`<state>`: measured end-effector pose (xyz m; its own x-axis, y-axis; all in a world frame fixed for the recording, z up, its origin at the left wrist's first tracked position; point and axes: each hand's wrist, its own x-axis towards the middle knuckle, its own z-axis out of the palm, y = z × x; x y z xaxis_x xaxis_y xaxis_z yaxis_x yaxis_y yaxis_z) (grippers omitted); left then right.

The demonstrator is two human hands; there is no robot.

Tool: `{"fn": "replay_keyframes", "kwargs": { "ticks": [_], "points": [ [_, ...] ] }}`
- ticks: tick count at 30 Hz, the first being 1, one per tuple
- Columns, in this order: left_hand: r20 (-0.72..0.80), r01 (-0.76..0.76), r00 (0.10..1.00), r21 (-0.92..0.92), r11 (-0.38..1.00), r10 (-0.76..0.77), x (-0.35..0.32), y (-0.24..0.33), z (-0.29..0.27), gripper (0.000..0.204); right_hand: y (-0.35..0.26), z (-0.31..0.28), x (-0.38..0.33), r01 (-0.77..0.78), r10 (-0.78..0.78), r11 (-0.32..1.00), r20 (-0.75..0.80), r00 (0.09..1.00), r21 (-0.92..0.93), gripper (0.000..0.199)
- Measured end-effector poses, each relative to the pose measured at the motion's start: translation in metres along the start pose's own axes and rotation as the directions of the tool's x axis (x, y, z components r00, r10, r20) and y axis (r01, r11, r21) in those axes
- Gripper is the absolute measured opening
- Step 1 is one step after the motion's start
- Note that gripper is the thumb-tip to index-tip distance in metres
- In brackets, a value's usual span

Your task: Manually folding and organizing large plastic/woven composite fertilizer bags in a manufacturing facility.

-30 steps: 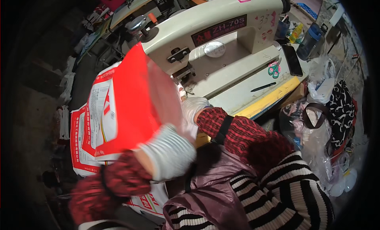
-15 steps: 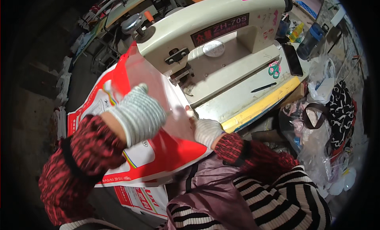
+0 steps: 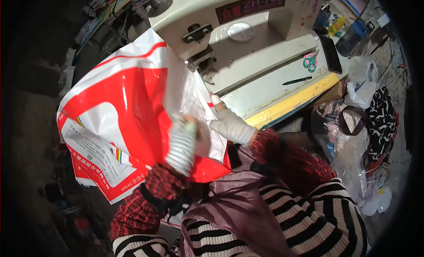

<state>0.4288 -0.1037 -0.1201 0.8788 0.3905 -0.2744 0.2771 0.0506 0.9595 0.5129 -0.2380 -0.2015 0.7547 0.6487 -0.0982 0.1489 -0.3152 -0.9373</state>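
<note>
Two gloved hands now hold the red-and-white sack [image 3: 128, 106]: left hand [image 3: 183, 144] moved lower, right hand [image 3: 229, 124] at the sewing machine [image 3: 247, 49] edge, fingers closed on it.

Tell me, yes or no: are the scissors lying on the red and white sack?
No: the scissors lie on the sewing machine table, to the right of the red and white sack.

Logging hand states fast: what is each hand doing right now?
Left hand: blurred, closed on the red and white sack.
Right hand: gloved, resting on the sack's clear liner; grip cannot be told.
</note>
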Motion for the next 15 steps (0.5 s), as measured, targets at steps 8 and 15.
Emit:
{"fn": "replay_keyframes", "kwargs": {
  "ticks": [8, 15],
  "points": [
    [0.613, -0.647, 0.762, 0.725, -0.235, -0.208, 0.031, -0.018, -0.037, 0.039, -0.006, 0.017, -0.071, -0.284, -0.057, 0.647, 0.417, 0.907, 0.707, 0.031],
    [0.045, -0.069, 0.813, 0.997, -0.019, -0.581, -0.017, 0.044, -0.003, 0.05, -0.011, 0.017, -0.079, -0.23, -0.033, 0.66, 0.334, 0.942, 0.715, 0.03]
  ]
}}
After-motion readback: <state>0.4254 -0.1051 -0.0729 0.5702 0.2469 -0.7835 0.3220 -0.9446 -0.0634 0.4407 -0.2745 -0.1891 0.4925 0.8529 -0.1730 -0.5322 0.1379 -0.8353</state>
